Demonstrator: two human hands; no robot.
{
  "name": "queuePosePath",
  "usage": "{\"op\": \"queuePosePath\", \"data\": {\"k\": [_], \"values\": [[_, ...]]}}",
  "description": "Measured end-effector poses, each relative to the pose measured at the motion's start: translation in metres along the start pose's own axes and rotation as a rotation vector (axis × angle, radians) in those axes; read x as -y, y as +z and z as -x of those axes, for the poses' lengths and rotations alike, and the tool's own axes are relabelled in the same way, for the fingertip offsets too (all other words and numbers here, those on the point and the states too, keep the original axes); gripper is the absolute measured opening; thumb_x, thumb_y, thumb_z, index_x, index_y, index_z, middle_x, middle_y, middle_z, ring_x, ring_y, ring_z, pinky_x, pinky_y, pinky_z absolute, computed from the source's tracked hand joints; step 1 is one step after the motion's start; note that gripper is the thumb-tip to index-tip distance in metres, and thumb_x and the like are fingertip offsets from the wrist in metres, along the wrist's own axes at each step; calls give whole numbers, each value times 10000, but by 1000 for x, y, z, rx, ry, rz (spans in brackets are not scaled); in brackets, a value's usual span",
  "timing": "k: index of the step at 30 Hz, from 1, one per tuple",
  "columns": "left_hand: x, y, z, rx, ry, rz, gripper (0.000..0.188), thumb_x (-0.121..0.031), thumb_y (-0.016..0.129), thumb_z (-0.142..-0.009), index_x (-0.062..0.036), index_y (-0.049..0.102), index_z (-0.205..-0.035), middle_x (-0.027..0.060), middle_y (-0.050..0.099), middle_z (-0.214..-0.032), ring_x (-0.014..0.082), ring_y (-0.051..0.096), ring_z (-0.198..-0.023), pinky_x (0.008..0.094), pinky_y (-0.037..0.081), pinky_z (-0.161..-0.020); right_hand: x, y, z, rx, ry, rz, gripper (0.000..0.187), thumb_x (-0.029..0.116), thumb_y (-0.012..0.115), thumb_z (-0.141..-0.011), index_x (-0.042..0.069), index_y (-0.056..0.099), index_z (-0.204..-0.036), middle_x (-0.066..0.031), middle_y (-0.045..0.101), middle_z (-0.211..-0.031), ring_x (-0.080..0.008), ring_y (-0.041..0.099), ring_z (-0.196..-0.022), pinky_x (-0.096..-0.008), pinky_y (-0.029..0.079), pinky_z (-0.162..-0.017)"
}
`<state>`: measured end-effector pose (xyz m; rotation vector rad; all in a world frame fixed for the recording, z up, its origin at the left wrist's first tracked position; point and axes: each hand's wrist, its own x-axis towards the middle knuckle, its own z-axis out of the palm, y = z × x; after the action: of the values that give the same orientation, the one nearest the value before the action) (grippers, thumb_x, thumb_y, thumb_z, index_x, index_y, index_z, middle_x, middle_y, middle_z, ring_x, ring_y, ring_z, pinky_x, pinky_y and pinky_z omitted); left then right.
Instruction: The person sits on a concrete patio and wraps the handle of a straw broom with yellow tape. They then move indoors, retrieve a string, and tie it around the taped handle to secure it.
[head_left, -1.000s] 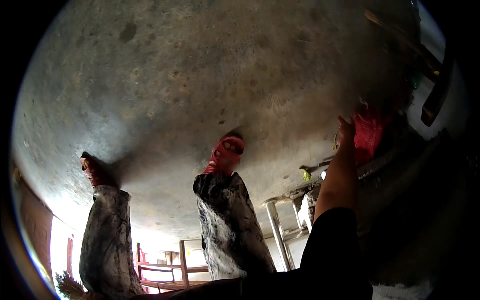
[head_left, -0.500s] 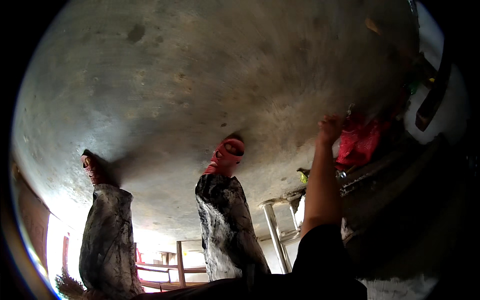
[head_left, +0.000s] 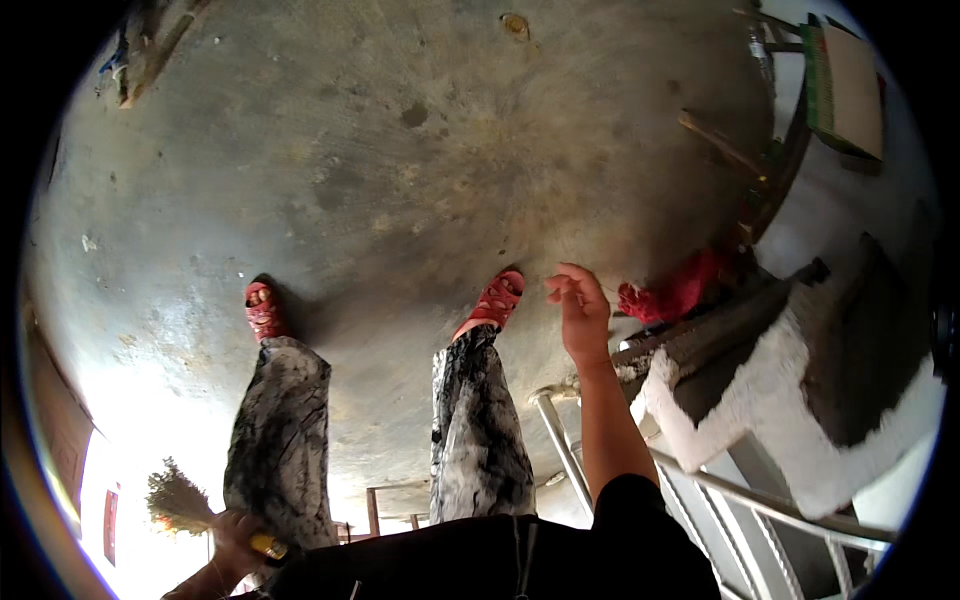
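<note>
Loosely parted, right fingers (head_left: 584,279) hover near a red bundle (head_left: 675,293) and railing (head_left: 735,491); left fingers (head_left: 236,530) clasp a brush (head_left: 178,497).

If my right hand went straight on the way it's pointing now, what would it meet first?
Probably just the grey floor: no object shows close ahead of the right hand, though its height above the floor is unclear.

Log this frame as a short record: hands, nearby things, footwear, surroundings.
left hand: closed around a bristly brush
right hand: extended, partly open, nothing visibly held
right of right hand: crumpled red item, no visible contact
footwear: red sandals, apart
ground: grey, stained floor
lower right: metal railing
</note>
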<state>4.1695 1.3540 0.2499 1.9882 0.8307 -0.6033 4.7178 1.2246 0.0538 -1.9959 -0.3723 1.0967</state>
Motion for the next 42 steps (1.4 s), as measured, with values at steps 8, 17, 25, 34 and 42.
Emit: {"op": "queuePosePath", "data": {"k": [8, 17, 25, 34, 42], "values": [[-5, 24, 13, -134, -45, -16, 288, -173, 738, -510, -132, 586, -751, 75, 547, -682, 296, 567, -664, 423, 440, -575, 178, 69, 82, 232, -110, 217, 196, 37, 482, -909, 35, 587, -1074, -34, 644, -878, -76, 541, -708, -215, 447, -645], [-25, 25, 26, -44, -303, 61, 329, -341, 712, -637, -168, 616, -901, 91, 618, -874, 291, 604, -850, 419, 482, -739, 358, 4, 140, -105, -487, 428, 221, 15, 444, -899, 36, 584, -1068, -61, 638, -811, -132, 592, -725, -254, 460, -652], [-94, -49, 70, -93, -426, 250, 341, -357, 672, -706, -167, 612, -982, 110, 647, -934, 307, 614, -898, 437, 488, -762, 562, -40, 247, -362, -861, 453, 230, 5, 429, -902, 46, 597, -1053, -15, 605, -808, -76, 504, -654, -218, 422, -616], [-168, -136, 109, -680, -166, 590, 548, -401, 753, -650, -84, 593, -1068, 161, 649, -904, 320, 626, -867, 396, 483, -758, 710, -51, 360, 60, -1033, 185, 244, 32, 437, -906, 37, 575, -1107, -28, 611, -863, -30, 416, -565, -169, 342, -505], [-238, -252, 155, -819, 13, 542, 371, -190, 717, -717, -73, 610, -1052, 103, 658, -906, 169, 616, -823, 306, 472, -763, 785, -41, 452, 570, -1098, 9, 347, 32, 406, -884, 17, 486, -1221, -124, 564, -1074, -90, 548, -732, -180, 367, -533]]}}
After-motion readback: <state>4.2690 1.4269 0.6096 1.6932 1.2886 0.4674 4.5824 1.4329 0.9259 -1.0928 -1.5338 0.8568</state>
